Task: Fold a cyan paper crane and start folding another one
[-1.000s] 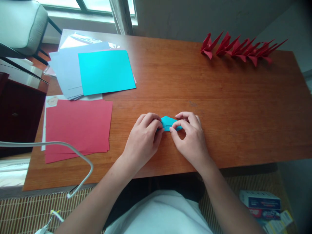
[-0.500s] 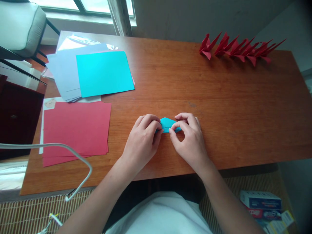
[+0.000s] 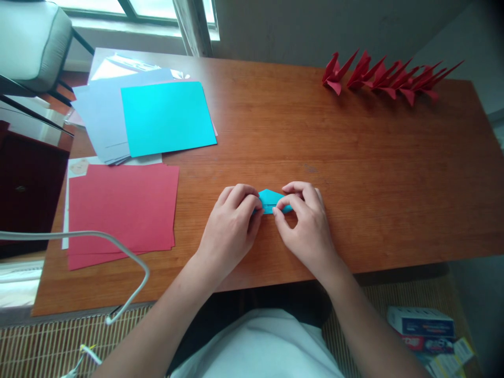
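A small folded piece of blue paper (image 3: pixel 270 200) lies on the wooden table (image 3: pixel 354 173) near its front edge. My left hand (image 3: pixel 232 226) pinches its left end with curled fingers. My right hand (image 3: pixel 307 223) pinches its right end, thumb and forefinger pressed on the paper. Only the middle, pointed part of the folded piece shows between the two hands.
A row of several red folded paper cranes (image 3: pixel 389 76) stands at the back right. A cyan sheet (image 3: pixel 167 118) lies on pale blue sheets (image 3: pixel 96 113) at the back left, with red sheets (image 3: pixel 122 210) in front. A white cable (image 3: pixel 118 247) loops over the left edge. A chair (image 3: pixel 31 42) stands beyond.
Both hands stay pinched on the blue folded paper in about the same spot. The view has shifted slightly; nothing on the table has moved.
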The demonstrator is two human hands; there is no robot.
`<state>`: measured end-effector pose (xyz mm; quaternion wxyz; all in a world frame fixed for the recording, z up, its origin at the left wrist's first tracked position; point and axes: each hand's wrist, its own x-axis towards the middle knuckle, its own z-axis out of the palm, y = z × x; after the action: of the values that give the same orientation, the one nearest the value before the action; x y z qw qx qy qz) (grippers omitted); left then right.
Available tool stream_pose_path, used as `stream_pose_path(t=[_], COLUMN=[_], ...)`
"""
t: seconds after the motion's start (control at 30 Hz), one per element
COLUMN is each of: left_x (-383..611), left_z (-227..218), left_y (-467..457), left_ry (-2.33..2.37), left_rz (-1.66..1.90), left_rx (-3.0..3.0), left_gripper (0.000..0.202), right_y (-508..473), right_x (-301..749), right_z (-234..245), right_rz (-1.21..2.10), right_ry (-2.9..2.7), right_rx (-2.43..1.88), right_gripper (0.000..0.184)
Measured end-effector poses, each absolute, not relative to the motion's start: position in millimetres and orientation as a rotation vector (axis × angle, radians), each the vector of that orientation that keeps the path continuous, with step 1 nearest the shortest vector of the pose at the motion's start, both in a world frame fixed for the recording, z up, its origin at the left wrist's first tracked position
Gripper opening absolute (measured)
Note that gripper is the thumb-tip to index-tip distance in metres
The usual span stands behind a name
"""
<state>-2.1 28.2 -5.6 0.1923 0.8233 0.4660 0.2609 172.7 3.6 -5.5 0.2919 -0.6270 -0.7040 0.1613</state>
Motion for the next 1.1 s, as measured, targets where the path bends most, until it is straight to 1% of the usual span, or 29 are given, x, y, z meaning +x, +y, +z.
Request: stream_pose_path(t=[0.4, 0.57, 1.1], left_x=[-0.5, 4.2, 8.3], left_z=[-4.8, -3.2, -6.9], left_y=[26.7, 24.8, 26.0], left_ry=[1.323, 1.369, 1.424], left_rz=[0.734, 0.700, 0.715], left_rx=[2.324, 2.303, 2.289], left_gripper=[0.010, 0.005, 0.008], right_y=[3.6, 3.5, 3.9], right_x=[171.7, 171.2, 171.7], right_z=[-7.5, -7.1, -8.2], right_rz=[0.409, 0.403, 0.401], right_ry=[-1.881, -1.885, -1.888], right_rx=[-1.672, -1.677, -1.666], right_gripper=[0.011, 0.012, 0.012])
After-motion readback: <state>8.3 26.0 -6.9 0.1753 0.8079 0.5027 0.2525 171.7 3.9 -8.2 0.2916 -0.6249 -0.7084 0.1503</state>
